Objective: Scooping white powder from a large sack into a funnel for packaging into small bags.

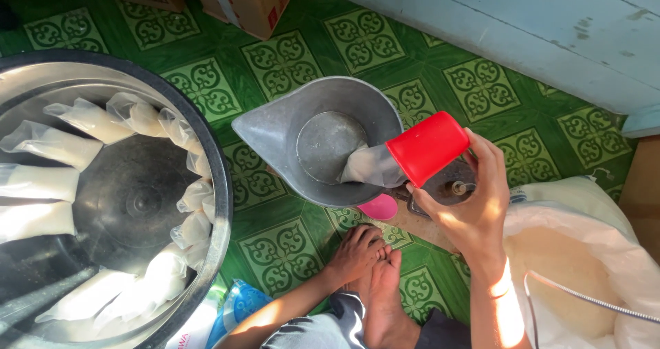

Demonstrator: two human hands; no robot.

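a person sits on a green patterned floor (289, 60). the right hand (467, 208) grips a red cup (427, 147), tipped on its side over a grey metal scale pan (275, 132), and pale grain (371, 165) slides from the cup's mouth into a clear bag in the pan. the left hand (357, 253) rests open on the person's foot (385, 301), holding nothing. to the left, a big steel basin (216, 184) holds at least 10 filled bags (51, 146) around its rim (all pale and plump). a white sack (605, 253) of grain lies open beside the right wrist. tipped too steeply, the cup would likely spill grain past the bag.
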